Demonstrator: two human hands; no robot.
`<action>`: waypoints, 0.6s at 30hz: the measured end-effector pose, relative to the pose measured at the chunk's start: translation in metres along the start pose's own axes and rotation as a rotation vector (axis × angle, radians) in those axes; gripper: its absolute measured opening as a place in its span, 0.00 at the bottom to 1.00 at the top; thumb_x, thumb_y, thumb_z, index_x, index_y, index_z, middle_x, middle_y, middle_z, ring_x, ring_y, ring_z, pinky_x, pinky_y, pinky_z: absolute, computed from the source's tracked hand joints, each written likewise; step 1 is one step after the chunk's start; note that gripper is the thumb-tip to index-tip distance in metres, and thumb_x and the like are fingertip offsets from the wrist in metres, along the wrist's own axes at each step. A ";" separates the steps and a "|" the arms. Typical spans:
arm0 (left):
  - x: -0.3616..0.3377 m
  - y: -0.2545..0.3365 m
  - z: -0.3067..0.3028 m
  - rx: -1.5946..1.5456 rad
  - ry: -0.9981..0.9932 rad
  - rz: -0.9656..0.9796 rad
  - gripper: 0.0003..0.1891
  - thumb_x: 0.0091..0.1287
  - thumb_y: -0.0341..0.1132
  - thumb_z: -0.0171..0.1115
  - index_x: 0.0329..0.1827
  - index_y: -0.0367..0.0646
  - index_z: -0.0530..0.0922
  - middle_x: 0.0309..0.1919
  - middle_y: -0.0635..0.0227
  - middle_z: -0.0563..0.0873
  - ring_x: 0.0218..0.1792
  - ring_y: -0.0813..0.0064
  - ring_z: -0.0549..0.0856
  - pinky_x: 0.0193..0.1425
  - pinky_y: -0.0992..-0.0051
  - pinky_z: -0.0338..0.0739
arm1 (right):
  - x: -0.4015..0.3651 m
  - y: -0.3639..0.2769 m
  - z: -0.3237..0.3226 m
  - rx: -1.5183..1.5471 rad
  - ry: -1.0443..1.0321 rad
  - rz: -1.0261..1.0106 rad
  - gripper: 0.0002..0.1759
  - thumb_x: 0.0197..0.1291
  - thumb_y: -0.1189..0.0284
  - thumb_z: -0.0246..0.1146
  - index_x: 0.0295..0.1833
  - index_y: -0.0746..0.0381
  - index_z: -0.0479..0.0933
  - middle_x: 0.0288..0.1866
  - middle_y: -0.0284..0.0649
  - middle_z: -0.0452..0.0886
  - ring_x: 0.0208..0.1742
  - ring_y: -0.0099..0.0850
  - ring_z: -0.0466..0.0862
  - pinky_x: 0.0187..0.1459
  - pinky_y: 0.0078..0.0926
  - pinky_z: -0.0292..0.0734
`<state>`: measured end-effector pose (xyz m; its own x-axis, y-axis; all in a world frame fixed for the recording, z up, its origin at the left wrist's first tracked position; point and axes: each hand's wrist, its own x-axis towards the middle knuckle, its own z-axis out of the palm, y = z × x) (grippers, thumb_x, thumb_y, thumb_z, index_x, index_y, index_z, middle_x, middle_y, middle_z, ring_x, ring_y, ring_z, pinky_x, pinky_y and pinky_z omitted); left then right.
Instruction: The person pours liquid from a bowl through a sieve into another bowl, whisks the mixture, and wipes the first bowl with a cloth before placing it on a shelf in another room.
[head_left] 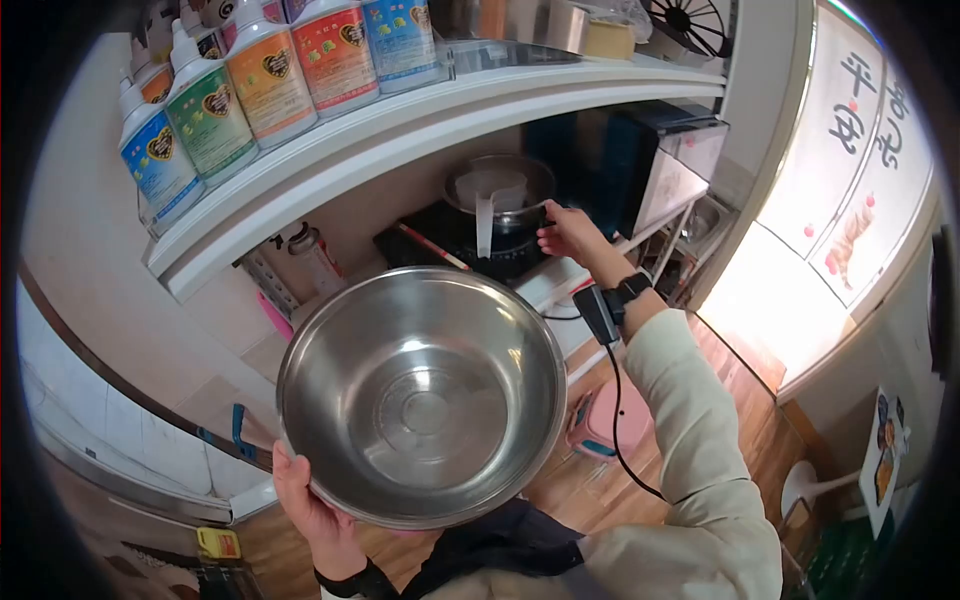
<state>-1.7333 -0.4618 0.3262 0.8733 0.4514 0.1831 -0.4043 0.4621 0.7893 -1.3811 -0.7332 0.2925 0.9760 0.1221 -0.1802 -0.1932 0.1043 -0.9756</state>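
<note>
A large, empty steel basin (425, 410) fills the middle of the view, tilted toward the camera. My left hand (312, 505) grips its lower left rim, with part of the fingers hidden behind the metal. Beyond the basin, my right hand (570, 235) is closed at the right rim of a smaller steel bowl (543, 180). That bowl stands on a black cooktop (515, 262) under the shelf. Inside it lies a translucent white measuring cup (484, 225), its handle hanging over the front rim. A red and white stick (432, 246) rests on the cooktop to the left.
Squeeze bottles (275, 75) line the white shelf (400, 102) above. A dark microwave-like box (640, 160) stands right of the bowl. A black cable (622, 430) hangs near my right sleeve. Below is a pink stool (612, 418); a small sink (705, 222) is at the right.
</note>
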 end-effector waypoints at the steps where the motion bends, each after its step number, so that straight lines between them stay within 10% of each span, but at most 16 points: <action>1: 0.002 -0.003 0.002 0.015 0.013 0.028 0.10 0.59 0.35 0.52 0.38 0.38 0.69 0.28 0.65 0.78 0.18 0.83 0.76 0.14 0.86 0.67 | 0.014 0.000 0.004 0.027 0.007 0.013 0.19 0.60 0.60 0.53 0.46 0.66 0.64 0.29 0.40 0.75 0.22 0.28 0.78 0.25 0.26 0.79; 5: 0.025 -0.027 0.009 0.022 0.195 0.176 0.12 0.59 0.36 0.53 0.41 0.37 0.69 0.35 0.66 0.77 0.36 0.79 0.77 0.41 0.80 0.72 | 0.059 -0.001 0.014 0.113 0.052 -0.070 0.18 0.57 0.70 0.54 0.48 0.69 0.60 0.29 0.44 0.73 0.22 0.32 0.78 0.24 0.30 0.81; 18: 0.041 -0.048 0.058 0.204 0.335 0.333 0.17 0.60 0.32 0.50 0.51 0.37 0.68 0.42 0.65 0.77 0.41 0.79 0.78 0.44 0.81 0.73 | 0.060 -0.074 -0.002 0.445 -0.208 -0.173 0.08 0.56 0.74 0.52 0.34 0.71 0.69 0.24 0.43 0.74 0.23 0.29 0.78 0.25 0.24 0.81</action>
<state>-1.6623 -0.5098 0.3300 0.5577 0.7840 0.2728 -0.5553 0.1080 0.8246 -1.3076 -0.7354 0.3540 0.9655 0.2550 0.0521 -0.0988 0.5440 -0.8332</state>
